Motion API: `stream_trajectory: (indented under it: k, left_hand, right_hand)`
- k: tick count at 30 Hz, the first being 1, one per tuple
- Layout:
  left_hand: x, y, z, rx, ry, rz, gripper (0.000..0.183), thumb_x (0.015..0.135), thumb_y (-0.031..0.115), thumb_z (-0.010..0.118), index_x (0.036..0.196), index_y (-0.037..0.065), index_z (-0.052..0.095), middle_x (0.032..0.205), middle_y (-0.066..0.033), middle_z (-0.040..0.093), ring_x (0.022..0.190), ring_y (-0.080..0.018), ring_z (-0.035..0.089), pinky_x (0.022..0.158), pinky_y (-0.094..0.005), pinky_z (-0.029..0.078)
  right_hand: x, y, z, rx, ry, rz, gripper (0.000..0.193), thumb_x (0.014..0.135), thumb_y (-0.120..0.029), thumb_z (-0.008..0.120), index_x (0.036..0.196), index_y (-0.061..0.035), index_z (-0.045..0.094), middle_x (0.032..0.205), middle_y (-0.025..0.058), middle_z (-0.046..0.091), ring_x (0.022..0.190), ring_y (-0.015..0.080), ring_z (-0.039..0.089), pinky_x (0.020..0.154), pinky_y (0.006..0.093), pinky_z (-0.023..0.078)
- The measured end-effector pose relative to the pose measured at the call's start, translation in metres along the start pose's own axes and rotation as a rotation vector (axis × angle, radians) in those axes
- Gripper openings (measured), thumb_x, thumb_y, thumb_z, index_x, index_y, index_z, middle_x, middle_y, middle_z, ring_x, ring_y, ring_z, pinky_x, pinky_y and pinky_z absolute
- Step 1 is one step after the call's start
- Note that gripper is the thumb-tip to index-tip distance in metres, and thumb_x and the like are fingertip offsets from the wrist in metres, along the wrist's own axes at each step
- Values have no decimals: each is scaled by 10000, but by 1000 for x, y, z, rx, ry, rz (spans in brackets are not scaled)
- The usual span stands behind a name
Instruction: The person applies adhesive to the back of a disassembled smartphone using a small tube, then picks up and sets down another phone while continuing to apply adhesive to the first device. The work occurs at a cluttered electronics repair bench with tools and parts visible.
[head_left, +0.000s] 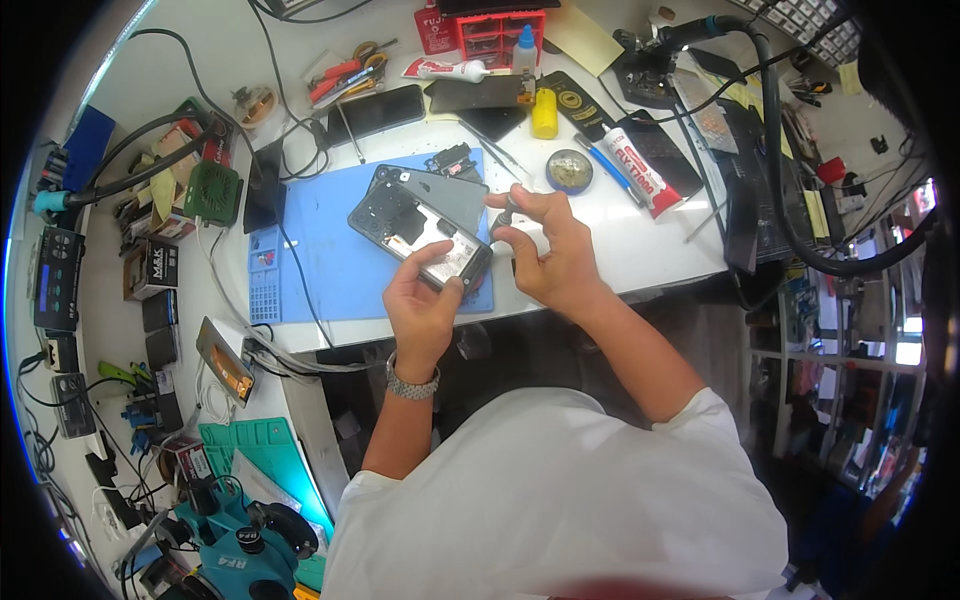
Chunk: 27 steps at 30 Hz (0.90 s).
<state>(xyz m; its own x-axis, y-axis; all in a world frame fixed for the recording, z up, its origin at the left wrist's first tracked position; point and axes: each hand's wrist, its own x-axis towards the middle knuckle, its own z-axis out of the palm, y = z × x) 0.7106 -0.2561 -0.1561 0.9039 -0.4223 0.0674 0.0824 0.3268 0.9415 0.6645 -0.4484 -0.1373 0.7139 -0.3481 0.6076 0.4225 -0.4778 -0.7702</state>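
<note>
My left hand grips the lower right end of an opened phone, its thumb and fingers lying along the edge. The inside of the phone faces up, with a black section and a bright silvery section. Under it, partly covered, rests a dark grey phone back panel. Beside the phone's right end, my right hand pinches a small dark grey piece between thumb and forefinger; its kind is not clear. Both phone and panel are over a blue work mat. Small dark phone parts lie at the mat's far edge.
Farther back are a dark phone, a yellow cylinder, a round tin, a red and white glue tube and tweezers. Cables hang at left. A teal microscope stands at lower left. The table's front edge is close.
</note>
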Motion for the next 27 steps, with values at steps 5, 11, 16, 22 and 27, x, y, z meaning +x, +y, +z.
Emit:
stream_trajectory:
  k: [5, 11, 16, 22, 27]
  left_hand:
    - [-1, -4, -2, -31, -3, -2, 432, 914, -151, 640, 1342, -94, 630, 1261, -140, 660, 1146, -180, 667, 1000, -320, 559]
    - [-1, -4, -3, 23, -30, 54, 430, 928, -145, 639, 1354, -91, 624, 1269, -138, 672, 1135, -169, 676, 983, -311, 570]
    - [-2, -6, -2, 2, -16, 22, 424, 925, -149, 634, 1345, -89, 637, 1262, -137, 681, 1132, -171, 680, 976, -315, 577]
    - [0, -8, -4, 12, -15, 9, 406, 925, -142, 641, 1327, -85, 665, 1244, -137, 695, 1133, -175, 679, 977, -320, 576]
    - [-1, -8, -6, 15, -34, 13, 401, 931, -136, 645, 1329, -86, 664, 1248, -139, 694, 1119, -181, 686, 968, -326, 586]
  right_hand:
    - [-3, 7, 3, 15, 5, -93, 473, 884, 116, 748, 1312, 22, 569, 1031, 174, 719, 981, 288, 784, 813, 355, 643]
    - [-11, 9, 9, 36, -20, -9, 573, 924, 108, 719, 1397, -6, 418, 1142, 203, 674, 972, 220, 746, 798, 322, 644]
    - [4, 29, 9, 207, 102, 85, 633, 967, 113, 674, 1441, 29, 262, 1140, 201, 637, 986, 206, 685, 787, 307, 648]
    - [40, 58, 6, -5, 82, 102, 617, 978, 113, 662, 1435, 49, 252, 1161, 224, 644, 1010, 230, 717, 799, 313, 652]
    - [49, 60, 8, -114, 33, 148, 604, 976, 100, 671, 1419, 72, 262, 1138, 222, 661, 984, 248, 738, 796, 321, 648]
